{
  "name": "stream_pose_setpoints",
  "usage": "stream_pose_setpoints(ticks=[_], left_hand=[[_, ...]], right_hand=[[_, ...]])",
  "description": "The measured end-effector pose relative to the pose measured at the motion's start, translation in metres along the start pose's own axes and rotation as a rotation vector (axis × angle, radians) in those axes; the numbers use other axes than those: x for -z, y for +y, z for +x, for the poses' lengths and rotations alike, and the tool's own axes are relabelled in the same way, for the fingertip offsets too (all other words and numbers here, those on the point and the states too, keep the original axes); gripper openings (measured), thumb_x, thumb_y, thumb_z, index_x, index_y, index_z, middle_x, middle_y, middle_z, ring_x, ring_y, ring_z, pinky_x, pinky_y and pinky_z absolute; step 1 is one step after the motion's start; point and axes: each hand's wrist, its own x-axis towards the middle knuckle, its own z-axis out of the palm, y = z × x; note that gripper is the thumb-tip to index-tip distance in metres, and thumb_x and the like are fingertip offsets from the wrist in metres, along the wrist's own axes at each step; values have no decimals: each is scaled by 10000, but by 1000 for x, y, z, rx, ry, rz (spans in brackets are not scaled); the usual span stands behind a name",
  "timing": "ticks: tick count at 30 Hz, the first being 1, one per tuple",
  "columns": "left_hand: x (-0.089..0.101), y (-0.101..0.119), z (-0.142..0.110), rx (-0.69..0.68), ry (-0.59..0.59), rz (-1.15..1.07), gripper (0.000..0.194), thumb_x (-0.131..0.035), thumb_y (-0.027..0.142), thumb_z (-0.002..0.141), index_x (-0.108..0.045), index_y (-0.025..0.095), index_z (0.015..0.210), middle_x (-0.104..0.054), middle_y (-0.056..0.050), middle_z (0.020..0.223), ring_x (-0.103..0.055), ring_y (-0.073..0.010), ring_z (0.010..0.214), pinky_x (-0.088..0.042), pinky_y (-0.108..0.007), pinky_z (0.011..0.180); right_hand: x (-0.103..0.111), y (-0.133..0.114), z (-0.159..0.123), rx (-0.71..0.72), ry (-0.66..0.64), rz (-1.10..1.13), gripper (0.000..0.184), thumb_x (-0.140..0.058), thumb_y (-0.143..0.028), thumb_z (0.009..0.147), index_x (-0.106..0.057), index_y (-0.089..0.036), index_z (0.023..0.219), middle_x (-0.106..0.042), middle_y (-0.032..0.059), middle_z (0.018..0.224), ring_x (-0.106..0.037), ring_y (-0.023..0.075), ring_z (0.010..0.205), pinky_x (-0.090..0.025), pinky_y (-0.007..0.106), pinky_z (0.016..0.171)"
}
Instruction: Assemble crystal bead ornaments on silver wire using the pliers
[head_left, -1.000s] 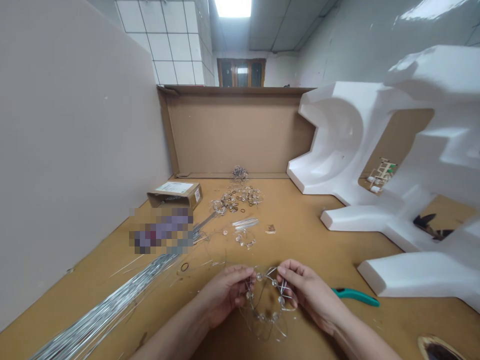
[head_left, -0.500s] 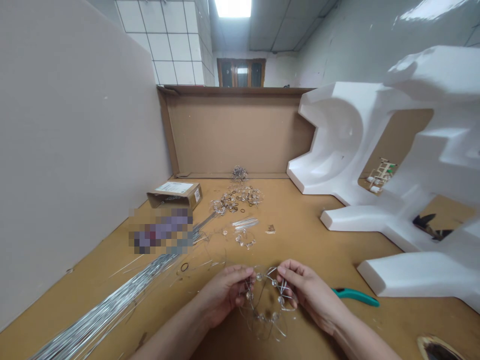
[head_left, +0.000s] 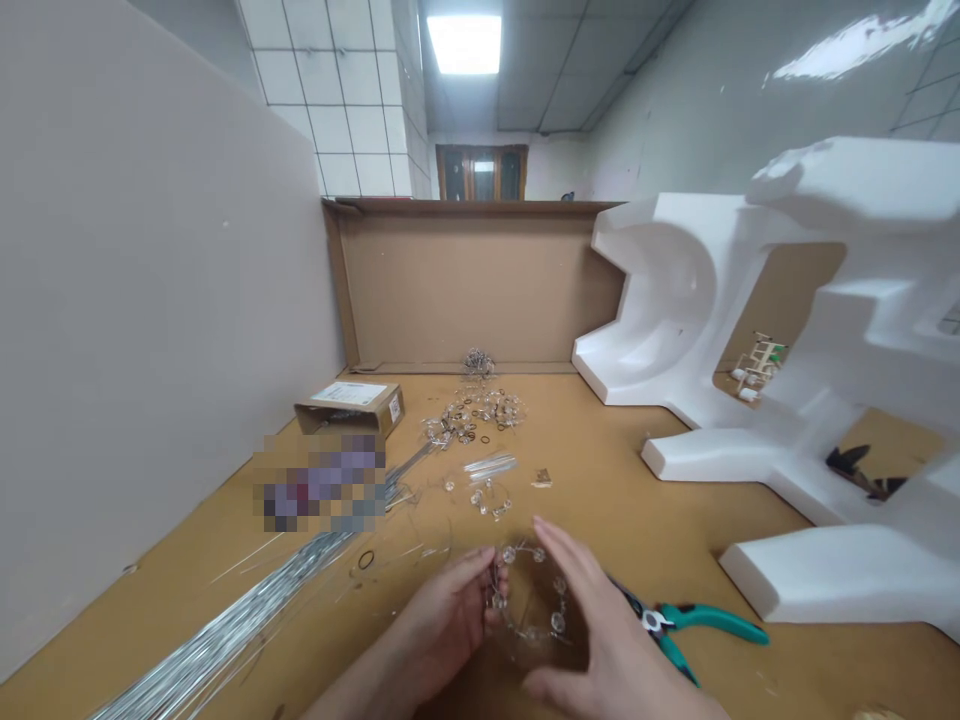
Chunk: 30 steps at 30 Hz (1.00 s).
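Observation:
My left hand pinches one side of a wire ring strung with clear round beads, held just above the table. On the ring's other side, my right hand is open, its thumb and fingers spread apart around that edge. Whether it touches the ring I cannot tell. Green-handled pliers lie beside my right hand, their jaws partly hidden behind it. Beyond my hands lies a smaller beaded wire piece, with a short stack of straight wires behind it.
A long bundle of silvery wires runs along the left. Near it stand a small cardboard box and a blurred-out item. Tangled beaded wire pieces lie further back. White foam blocks border the right; a cardboard wall closes the back.
My right hand has let go of the ring and opened, moving slightly toward me. The left hand keeps its hold. More of the pliers shows now, and the view has tilted up a little.

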Motion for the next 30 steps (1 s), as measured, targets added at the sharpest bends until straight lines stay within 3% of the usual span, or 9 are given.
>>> stream_pose_setpoints(ticks=[3, 8, 11, 14, 17, 19, 21, 26, 30], left_hand=[[-2, -2, -2, 73, -8, -75, 101, -589, 226, 779, -593, 129, 754, -565, 11, 664, -503, -46, 530, -337, -126, 458], [-10, -6, -5, 70, -38, -50, 125, -572, 246, 787, -588, 136, 728, -558, 12, 640, -497, -60, 512, -362, -158, 499], [-11, -4, -6, -58, -52, 86, 187, -583, 327, 772, -592, 158, 850, -606, -26, 780, -562, -121, 639, -411, -224, 601], [-9, -2, -11, -248, 20, 427, 413, -584, 400, 759, -519, 203, 1117, -588, -81, 1049, -564, -210, 888, -415, -308, 753], [-7, -5, -18, -444, -34, 768, 738, -689, 358, 667, -350, 222, 1309, -444, -113, 1290, -420, -274, 1144, -291, -369, 961], [-7, -10, -21, -514, -77, 815, 806, -701, 363, 647, -312, 212, 1336, -368, -112, 1361, -345, -294, 1219, -211, -386, 1021], [-7, -13, -23, -526, -102, 822, 784, -664, 384, 681, -294, 200, 1347, -380, -105, 1359, -323, -290, 1243, -168, -374, 1045], [-5, -5, -25, -435, -253, 1012, 716, -536, 352, 797, -160, 201, 1386, -348, -60, 1385, -297, -243, 1268, -164, -307, 1048], [-10, 2, -28, -445, -259, 1127, 596, -490, 345, 823, -267, 212, 1359, -402, -55, 1351, -362, -251, 1225, -229, -306, 1014]], right_hand=[[-7, 5, -2, 53, -108, -136, 1093, -766, -369, 503, -121, -305, 1383, -172, 28, 1443, -171, 299, 1293, -183, 434, 1052], [-11, 7, -1, 73, -112, -156, 1031, -740, -365, 547, -135, -314, 1381, -221, 41, 1425, -256, 292, 1264, -260, 397, 1022], [-8, 4, -1, 23, -81, -109, 1019, -730, -324, 554, -134, -315, 1380, -365, 74, 1332, -402, 281, 1162, -332, 378, 964], [-5, 0, -1, -61, -26, -42, 1028, -717, -302, 572, -91, -292, 1387, -536, 70, 1061, -528, 249, 971, -391, 372, 878], [-2, -3, 0, -117, -8, 49, 1025, -702, -308, 598, -46, -295, 1386, -553, 34, 907, -561, 218, 827, -434, 348, 769], [-2, -6, 1, -168, -33, 152, 1030, -691, -293, 613, -7, -303, 1383, -554, 19, 860, -566, 190, 712, -452, 313, 651], [-4, -9, 1, -208, -63, 282, 1048, -687, -271, 617, 33, -310, 1377, -547, 1, 814, -554, 165, 635, -439, 284, 575], [-10, -9, 2, -215, -39, 464, 1065, -693, -227, 614, 52, -295, 1372, -491, -42, 690, -523, 138, 588, -413, 257, 547], [-11, -9, 3, -206, -49, 561, 1100, -697, -218, 599, 94, -331, 1355, -503, 50, 1006, -561, 150, 700, -444, 269, 576]])
